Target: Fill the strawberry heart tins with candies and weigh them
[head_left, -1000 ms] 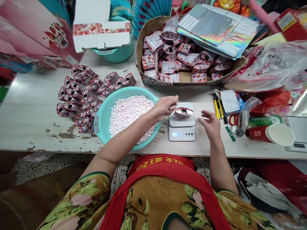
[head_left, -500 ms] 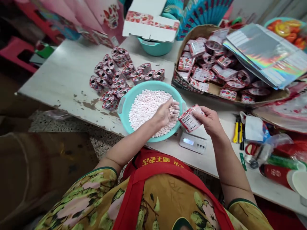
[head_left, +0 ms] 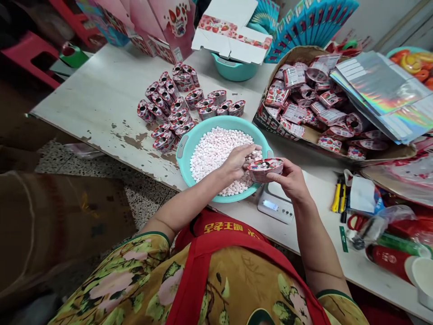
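Observation:
A teal basin (head_left: 185, 174) full of small pale pink candies (head_left: 211, 151) stands in front of me at the table edge. My left hand (head_left: 239, 161) is over its right side, fingers curled around some candies beside the tin-like packet. My right hand (head_left: 290, 179) grips a small red-and-white candy packet (head_left: 265, 170) by its right end, over the basin's rim. The packet's top faces up, with a hole in it and pale candies at the opening. Just below it, a white digital scale (head_left: 275, 207) lies on the table, its display lit.
Several similar packets (head_left: 179, 119) stand upright behind the basin. A cardboard box (head_left: 270, 119) of packets is at the back right, with shiny silver sheets (head_left: 382, 90) on it. Yellow cutters (head_left: 336, 197) lie at right. Another teal basin (head_left: 237, 70) sits at the back.
My right hand has turned the packet from showing its printed label to top up, bringing it against my left hand. My left hand has lifted candies beside the packet's opening.

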A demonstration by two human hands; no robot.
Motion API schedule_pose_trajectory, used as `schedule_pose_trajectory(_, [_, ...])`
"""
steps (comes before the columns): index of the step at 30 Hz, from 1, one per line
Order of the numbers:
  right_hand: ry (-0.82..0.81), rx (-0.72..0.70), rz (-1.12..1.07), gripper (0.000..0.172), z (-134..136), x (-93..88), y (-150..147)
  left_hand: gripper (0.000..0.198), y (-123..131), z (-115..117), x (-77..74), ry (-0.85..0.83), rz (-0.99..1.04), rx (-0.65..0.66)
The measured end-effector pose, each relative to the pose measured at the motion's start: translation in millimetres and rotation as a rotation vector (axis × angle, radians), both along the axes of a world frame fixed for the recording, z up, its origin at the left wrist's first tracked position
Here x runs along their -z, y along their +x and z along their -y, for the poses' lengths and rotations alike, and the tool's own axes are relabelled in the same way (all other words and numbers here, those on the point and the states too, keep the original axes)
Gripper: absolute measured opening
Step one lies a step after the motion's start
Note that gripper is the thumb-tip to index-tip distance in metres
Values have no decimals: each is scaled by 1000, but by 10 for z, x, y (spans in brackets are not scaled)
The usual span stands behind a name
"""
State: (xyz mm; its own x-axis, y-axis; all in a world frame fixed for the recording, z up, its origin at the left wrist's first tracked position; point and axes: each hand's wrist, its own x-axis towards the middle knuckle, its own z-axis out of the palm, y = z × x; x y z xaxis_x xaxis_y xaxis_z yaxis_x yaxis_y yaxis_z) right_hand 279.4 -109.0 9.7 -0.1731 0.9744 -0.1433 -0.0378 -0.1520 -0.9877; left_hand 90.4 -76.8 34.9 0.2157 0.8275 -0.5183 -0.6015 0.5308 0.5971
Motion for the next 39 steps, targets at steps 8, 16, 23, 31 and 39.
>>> schedule_pose_trajectory(8, [49, 109, -15, 52, 51, 84, -57, 29, -128, -100, -19, 37, -46, 90])
schedule_pose_trajectory(16, [110, 136, -55, 52, 52, 129, -160, 21, -244, -140, -280, 752, -601, 479])
schedule_pose_trajectory(23, [78, 200, -57, 52, 74, 166, -214, 31, -199, -165, -345, 878, -988, 609])
schedule_pose_trajectory(31, [-1, 253, -184, 55, 18, 96, -208, 37, -86, -287, -412, 974, -1237, 824])
schedule_pose_trajectory(39, [-29, 279, -223, 56, 30, -37, -268, 41, -84, -289, -444, 1008, -1191, 809])
